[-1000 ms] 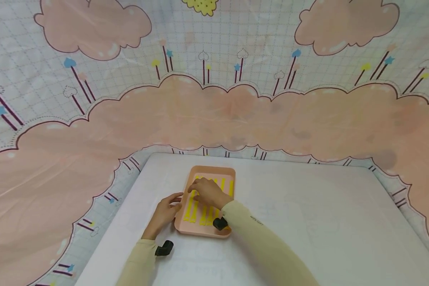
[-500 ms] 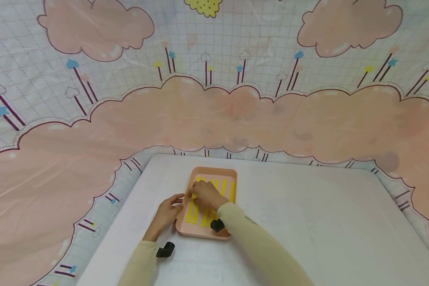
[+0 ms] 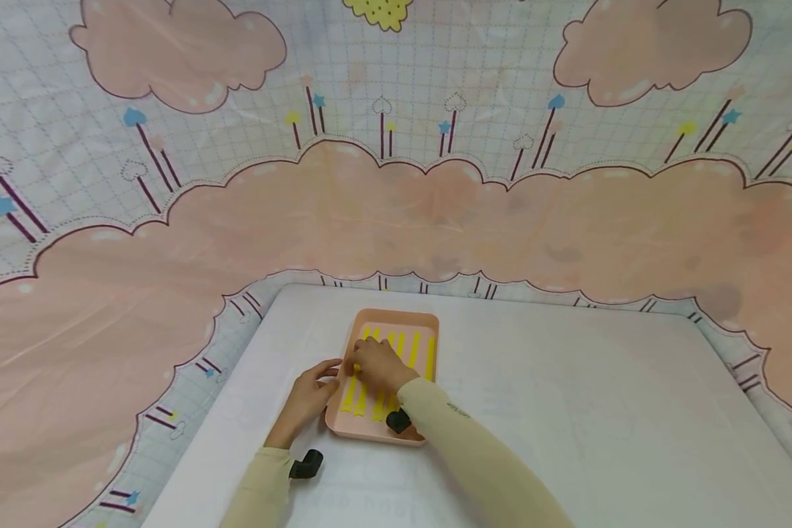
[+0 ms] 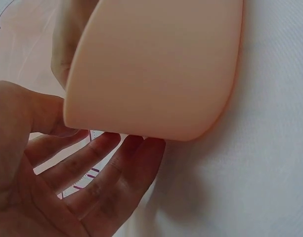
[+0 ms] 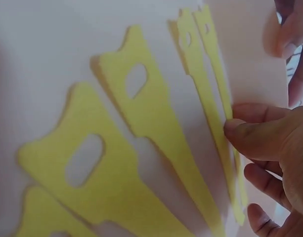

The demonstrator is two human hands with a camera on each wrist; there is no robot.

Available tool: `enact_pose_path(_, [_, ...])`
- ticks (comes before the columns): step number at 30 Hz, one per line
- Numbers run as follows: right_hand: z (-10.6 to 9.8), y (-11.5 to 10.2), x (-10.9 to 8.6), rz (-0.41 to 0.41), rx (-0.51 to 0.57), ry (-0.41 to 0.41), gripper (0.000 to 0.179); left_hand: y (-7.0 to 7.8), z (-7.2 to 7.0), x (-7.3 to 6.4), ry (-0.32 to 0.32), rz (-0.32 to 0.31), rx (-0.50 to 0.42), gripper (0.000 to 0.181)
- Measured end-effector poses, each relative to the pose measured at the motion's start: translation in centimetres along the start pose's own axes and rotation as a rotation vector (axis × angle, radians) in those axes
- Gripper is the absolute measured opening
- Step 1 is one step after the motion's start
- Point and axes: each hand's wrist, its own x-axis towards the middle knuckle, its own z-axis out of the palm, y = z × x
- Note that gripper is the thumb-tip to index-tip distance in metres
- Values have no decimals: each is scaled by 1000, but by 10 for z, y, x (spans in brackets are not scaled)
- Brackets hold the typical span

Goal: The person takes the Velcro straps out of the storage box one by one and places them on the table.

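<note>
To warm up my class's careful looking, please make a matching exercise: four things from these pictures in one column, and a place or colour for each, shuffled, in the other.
Things
1. Left hand
2. Right hand
3. Tray
4. Flat pieces with holes

Places and colours
A. Yellow
B. Resting on the white table
C. At the tray's outer side
D. Reaching inside the tray's rim

Right pairs: 1-C, 2-D, 3-B, 4-A
</note>
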Motion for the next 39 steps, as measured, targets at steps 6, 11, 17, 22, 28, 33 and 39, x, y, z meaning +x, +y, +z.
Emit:
enact_pose_path(6, [-3,-2,0,-9,3,-6,9,3,-1,-1,-5,-22,17,41])
enact_pose_path(11, [0,0,-1,-30,13,-8,9,6,0,-3,-4,-35,12,41])
enact_pose_path(17, [0,3,-2,-104,-26,9,13,7,1,-4,-2,-31,9,42])
enact_pose_path(22, [-1,5,-3,-147,-106,18,20,6,1,-4,0,-40,16,41])
enact_pose_path(28, [-1,8,-3,-183,-127,2,17,6,0,-4,-6,-25,31,41])
enact_pose_path(33, [1,10,-2,-203,-146,-22,17,5,0,-5,-2,-9,30,41])
enact_pose_path(39, [3,12,-1,-228,-159,-17,18,2,0,-4,2,-1,25,41])
